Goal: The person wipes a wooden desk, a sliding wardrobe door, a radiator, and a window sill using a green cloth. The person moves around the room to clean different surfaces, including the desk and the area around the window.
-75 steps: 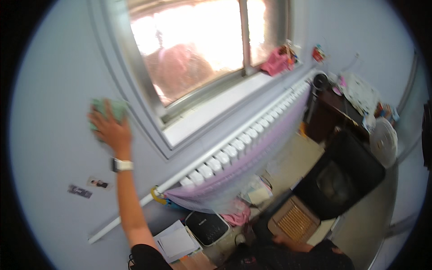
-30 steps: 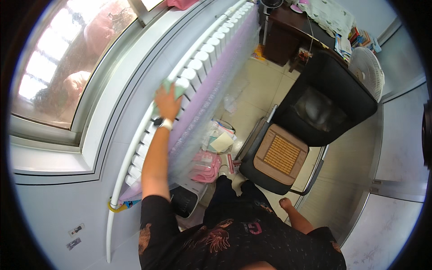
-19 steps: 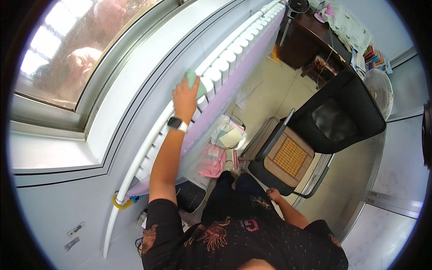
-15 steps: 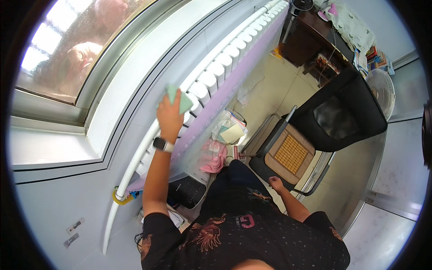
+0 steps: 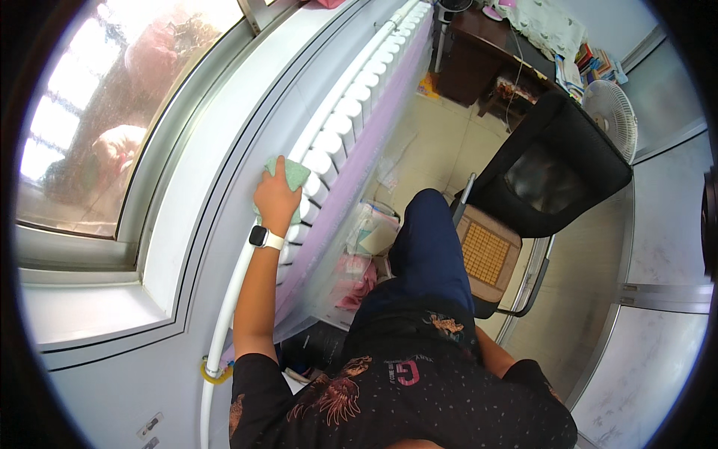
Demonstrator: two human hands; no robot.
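Observation:
My left hand (image 5: 277, 200), with a watch (image 5: 259, 236) on its wrist, presses a pale green cloth (image 5: 295, 176) against the white pipe (image 5: 238, 288) along the top of a radiator. The index finger lies stretched over the cloth, and the rest of it spreads out under the palm. White rounded radiator sections (image 5: 328, 142) run away beside the pipe, with a lilac cover (image 5: 359, 146) along their room side. Only my right forearm (image 5: 493, 355) shows; the hand is hidden behind my clothes and leg.
A window sill (image 5: 168, 232) borders the wall on the left. A black office chair (image 5: 557, 172) with a beaded seat pad (image 5: 485, 254) stands on the right, a white fan (image 5: 609, 112) behind it. Bags and papers (image 5: 372, 228) lie beside my raised knee. A dark desk (image 5: 471, 45) stands far off.
My left hand and the cloth have shifted slightly along the pipe toward me. My body has moved forward, one knee now showing beside the chair, and my right hand has gone out of sight.

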